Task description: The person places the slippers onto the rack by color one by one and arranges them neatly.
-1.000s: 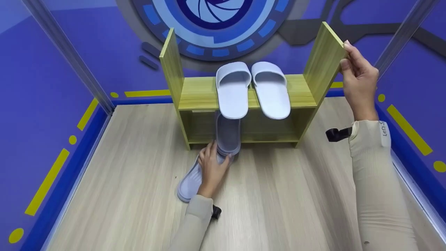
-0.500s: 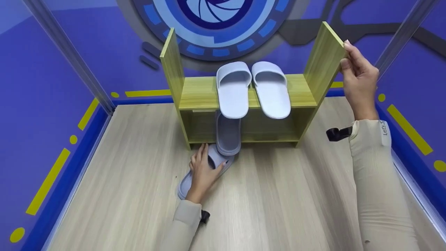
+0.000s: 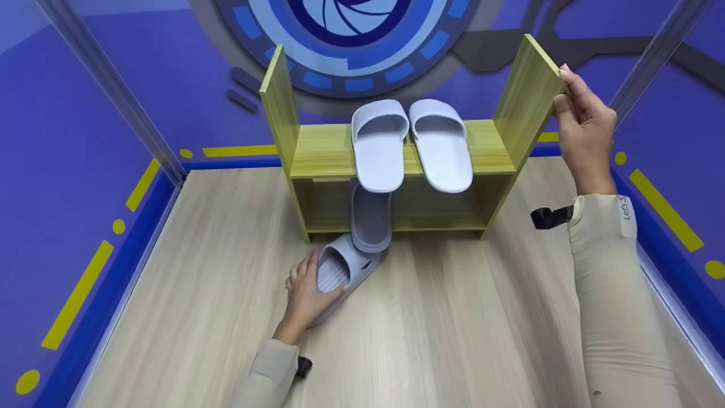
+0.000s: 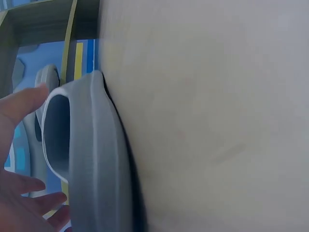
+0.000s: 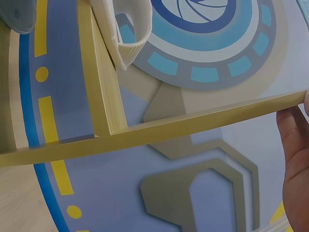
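Note:
A grey slipper (image 3: 333, 272) lies slanted on the wooden floor before a yellow-green wooden shoe rack (image 3: 323, 164). Over its heel part spreads my left hand (image 3: 306, 292), thumb on one side and fingers on the other; in the left wrist view the fingers look spread and loosely bent beside the slipper (image 4: 96, 159). A second grey slipper (image 3: 371, 218) sticks out of the rack's lower shelf, above the first one's toe. My right hand (image 3: 586, 124) pinches the upper front edge of the rack's right side panel (image 5: 212, 119) between thumb and fingers.
Two white slippers (image 3: 379, 150) stand side by side on the upper shelf, heels overhanging its front edge. Blue printed walls (image 3: 102, 187) enclose the floor (image 3: 453, 328) at the back and both sides.
My left hand has slid from the floor slipper's strap back toward its heel, uncovering the strap and the foot opening. The slipper stays about where it was. My right hand keeps its hold.

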Demonstrator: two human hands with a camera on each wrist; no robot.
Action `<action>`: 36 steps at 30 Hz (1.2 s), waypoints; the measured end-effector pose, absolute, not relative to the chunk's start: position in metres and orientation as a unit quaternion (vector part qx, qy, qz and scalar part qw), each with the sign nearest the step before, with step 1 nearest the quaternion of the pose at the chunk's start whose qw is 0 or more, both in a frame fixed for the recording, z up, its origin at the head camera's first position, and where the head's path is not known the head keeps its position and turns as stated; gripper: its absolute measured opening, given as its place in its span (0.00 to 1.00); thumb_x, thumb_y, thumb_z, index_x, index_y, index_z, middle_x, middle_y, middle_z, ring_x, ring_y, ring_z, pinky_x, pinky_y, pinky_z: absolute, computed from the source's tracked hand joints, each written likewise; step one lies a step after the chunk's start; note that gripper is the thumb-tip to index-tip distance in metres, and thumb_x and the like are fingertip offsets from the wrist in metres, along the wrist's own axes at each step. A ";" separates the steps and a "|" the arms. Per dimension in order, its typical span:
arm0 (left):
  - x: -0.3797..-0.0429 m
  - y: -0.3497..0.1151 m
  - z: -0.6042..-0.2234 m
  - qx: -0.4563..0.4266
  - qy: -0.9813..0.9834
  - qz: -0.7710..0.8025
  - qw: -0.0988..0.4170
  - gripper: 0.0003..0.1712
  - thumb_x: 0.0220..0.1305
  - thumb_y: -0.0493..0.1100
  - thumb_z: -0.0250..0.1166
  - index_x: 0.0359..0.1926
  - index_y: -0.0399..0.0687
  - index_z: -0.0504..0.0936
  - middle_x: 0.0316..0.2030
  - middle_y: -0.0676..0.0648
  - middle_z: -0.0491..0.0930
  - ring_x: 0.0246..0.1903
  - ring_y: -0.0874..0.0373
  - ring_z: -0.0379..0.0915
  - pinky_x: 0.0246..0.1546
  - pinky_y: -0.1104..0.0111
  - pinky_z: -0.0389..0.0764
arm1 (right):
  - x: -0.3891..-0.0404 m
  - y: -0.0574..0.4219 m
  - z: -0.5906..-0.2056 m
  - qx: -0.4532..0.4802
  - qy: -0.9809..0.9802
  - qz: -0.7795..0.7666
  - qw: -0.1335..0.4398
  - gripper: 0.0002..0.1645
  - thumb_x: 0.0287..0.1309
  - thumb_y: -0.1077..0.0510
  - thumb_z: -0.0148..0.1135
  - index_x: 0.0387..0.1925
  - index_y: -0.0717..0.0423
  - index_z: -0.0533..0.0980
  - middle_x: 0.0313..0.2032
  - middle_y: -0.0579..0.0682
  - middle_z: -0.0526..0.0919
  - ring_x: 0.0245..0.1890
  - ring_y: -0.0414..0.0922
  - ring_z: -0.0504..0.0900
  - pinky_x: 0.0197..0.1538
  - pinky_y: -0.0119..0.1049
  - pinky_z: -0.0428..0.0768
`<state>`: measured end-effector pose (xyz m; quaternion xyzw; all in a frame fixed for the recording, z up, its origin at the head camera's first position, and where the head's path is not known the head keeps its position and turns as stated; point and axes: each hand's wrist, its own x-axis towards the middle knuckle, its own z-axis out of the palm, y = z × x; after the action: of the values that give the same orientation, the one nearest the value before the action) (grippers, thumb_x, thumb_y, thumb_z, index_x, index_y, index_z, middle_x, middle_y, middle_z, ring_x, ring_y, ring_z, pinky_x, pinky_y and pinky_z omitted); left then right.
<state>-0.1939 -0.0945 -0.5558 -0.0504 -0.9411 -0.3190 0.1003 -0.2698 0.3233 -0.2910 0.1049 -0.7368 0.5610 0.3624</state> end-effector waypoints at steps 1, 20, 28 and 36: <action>-0.193 -0.098 -0.556 -0.054 -0.942 -0.317 0.098 0.57 0.37 0.63 0.71 0.66 0.43 0.58 0.63 0.40 0.60 0.56 0.43 0.55 0.52 0.49 0.57 | -0.270 0.323 -0.291 0.106 -0.736 0.562 0.362 0.23 0.56 0.64 0.54 0.55 0.52 0.73 0.57 0.48 0.72 0.55 0.43 0.73 0.50 0.28 0.73; -0.171 -0.140 -0.561 -0.119 -0.946 -0.299 0.030 0.62 0.33 0.60 0.74 0.65 0.35 0.56 0.60 0.36 0.63 0.58 0.42 0.56 0.56 0.50 0.59 | -0.269 0.321 -0.290 0.094 -0.747 0.550 0.362 0.23 0.57 0.64 0.54 0.55 0.49 0.73 0.58 0.47 0.72 0.56 0.42 0.72 0.53 0.29 0.72; -0.171 -0.144 -0.562 -0.114 -0.938 -0.328 -0.008 0.64 0.29 0.57 0.76 0.66 0.37 0.56 0.59 0.38 0.61 0.57 0.45 0.54 0.56 0.53 0.63 | -0.269 0.322 -0.291 0.094 -0.745 0.551 0.364 0.23 0.57 0.63 0.54 0.55 0.50 0.73 0.58 0.48 0.72 0.55 0.42 0.73 0.52 0.28 0.72; -0.170 -0.144 -0.563 -0.127 -0.931 -0.342 -0.013 0.60 0.29 0.54 0.77 0.64 0.36 0.59 0.58 0.40 0.62 0.55 0.47 0.55 0.54 0.55 0.65 | -0.268 0.322 -0.291 0.101 -0.742 0.550 0.368 0.23 0.57 0.64 0.54 0.55 0.53 0.72 0.58 0.50 0.72 0.55 0.42 0.73 0.53 0.29 0.71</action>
<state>-0.1701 -0.1440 -0.5627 -0.1269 -0.9310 -0.3420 -0.0133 -0.2681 0.3216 -0.2906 0.1011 -0.7424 0.5503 0.3684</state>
